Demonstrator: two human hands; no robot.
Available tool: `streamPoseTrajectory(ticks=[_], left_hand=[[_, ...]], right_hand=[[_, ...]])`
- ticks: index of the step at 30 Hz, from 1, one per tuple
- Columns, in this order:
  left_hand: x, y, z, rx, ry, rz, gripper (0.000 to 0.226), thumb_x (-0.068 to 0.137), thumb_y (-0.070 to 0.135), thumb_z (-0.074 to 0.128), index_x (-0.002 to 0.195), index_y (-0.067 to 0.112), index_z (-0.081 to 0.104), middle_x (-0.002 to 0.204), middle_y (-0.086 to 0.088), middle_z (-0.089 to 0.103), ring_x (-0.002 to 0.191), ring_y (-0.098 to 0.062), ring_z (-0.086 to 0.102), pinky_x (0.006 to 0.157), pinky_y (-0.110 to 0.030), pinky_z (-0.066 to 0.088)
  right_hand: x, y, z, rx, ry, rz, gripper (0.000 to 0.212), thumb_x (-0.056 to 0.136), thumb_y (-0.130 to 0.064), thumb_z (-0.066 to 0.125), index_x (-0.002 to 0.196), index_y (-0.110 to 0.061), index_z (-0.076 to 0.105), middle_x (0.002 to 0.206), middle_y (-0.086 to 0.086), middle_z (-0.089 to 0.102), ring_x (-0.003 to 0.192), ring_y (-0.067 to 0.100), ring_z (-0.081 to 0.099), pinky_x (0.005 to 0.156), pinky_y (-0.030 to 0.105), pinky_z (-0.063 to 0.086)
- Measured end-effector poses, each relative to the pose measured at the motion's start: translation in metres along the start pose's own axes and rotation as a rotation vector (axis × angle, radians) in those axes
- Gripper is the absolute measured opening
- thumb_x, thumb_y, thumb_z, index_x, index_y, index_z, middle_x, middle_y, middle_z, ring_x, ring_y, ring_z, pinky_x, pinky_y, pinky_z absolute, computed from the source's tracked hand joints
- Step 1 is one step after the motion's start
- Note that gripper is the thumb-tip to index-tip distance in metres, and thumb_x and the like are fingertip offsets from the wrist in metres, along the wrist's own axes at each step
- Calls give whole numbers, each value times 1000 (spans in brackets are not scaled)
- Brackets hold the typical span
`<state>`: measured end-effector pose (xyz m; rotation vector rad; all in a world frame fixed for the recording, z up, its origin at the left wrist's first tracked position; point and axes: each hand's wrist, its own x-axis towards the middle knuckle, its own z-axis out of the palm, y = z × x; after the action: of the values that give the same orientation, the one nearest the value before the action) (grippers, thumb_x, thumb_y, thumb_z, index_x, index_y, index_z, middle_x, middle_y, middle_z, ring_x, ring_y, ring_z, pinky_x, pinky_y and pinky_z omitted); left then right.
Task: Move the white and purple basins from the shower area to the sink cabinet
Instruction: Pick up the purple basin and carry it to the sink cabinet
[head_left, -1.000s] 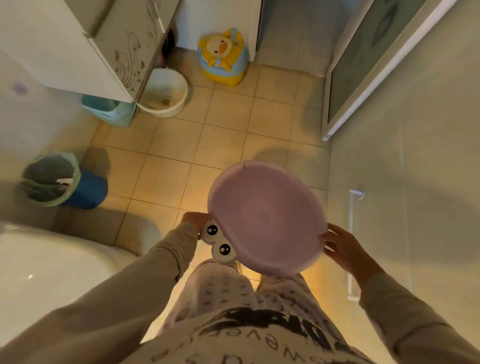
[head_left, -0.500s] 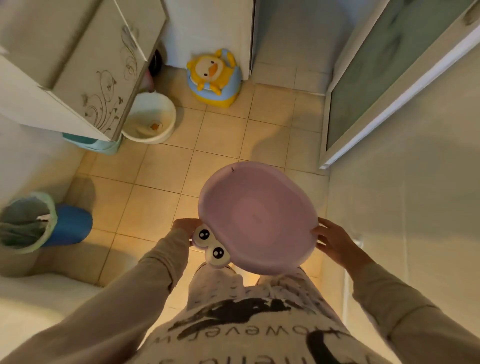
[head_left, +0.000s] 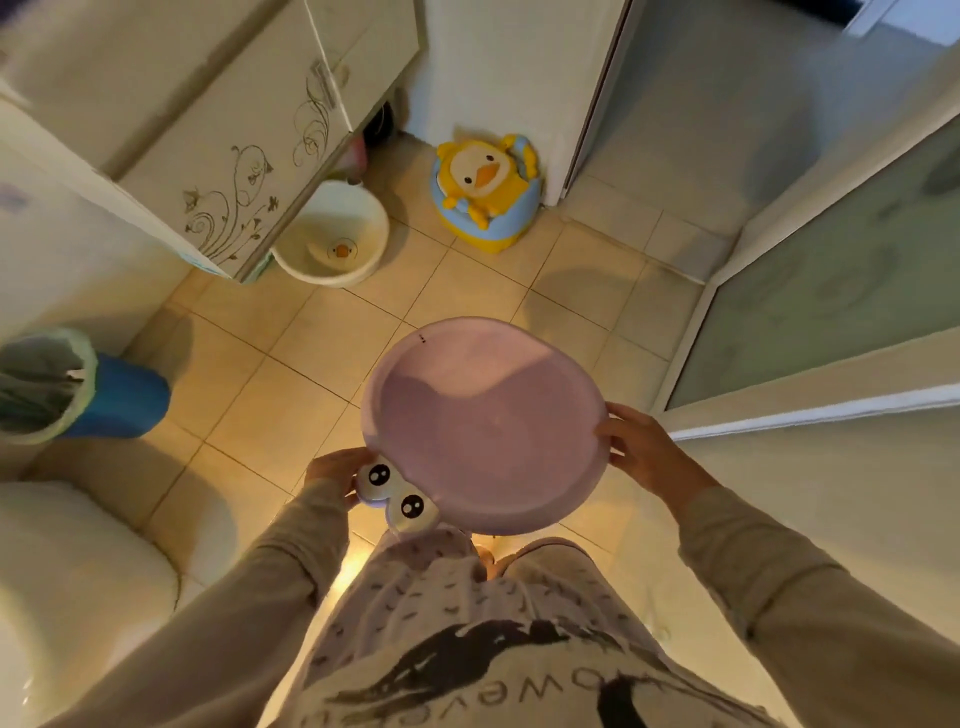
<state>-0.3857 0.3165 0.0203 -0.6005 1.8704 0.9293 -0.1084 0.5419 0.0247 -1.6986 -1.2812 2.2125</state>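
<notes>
I hold a purple basin (head_left: 488, 426) in front of my waist, above the tiled floor. It has two cartoon eyes on its near-left rim. My left hand (head_left: 332, 467) grips that rim beside the eyes. My right hand (head_left: 641, 447) holds the right rim. A white basin (head_left: 332, 241) with a small duck print inside sits on the floor, partly tucked under the sink cabinet (head_left: 223, 150) at the upper left.
A yellow and blue duck potty (head_left: 485, 192) stands by the far wall. A blue bin (head_left: 67, 387) with a bag sits at the left. The toilet (head_left: 67, 582) is at the lower left. A frosted glass shower door (head_left: 831, 275) runs along the right.
The view has moved forward toward the cabinet and white basin, with the purple basin carried along in both hands. My grip is unchanged.
</notes>
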Motion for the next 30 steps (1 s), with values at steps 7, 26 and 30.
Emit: streamPoseTrajectory(ticks=[7,26,30], left_hand=[[26,76,31,-49,0,-23,20,77,5,69,64,8,53,76,-11,56,80,-28,55,61,-31,45],[71,266,47,-231,88,-17,24,79,1,65,60,6,52,95,-17,56,75,-28,54,60,-31,43],[79,269,53,-314,165,-89,24,80,2,65,60,5,51,97,-17,57,89,-28,54,73,-40,49]], right_hand=[[64,-75,8,-12,-5,38,38,84,-2,54,121,-9,60,106,12,64,99,29,59,82,38,50],[221,-262,77,-130,-61,157,37,84,2,55,117,-12,58,100,9,64,86,27,60,66,35,51],[267,-302,97,-279,-173,196,33,82,2,54,110,-14,65,94,7,66,83,25,60,65,34,52]])
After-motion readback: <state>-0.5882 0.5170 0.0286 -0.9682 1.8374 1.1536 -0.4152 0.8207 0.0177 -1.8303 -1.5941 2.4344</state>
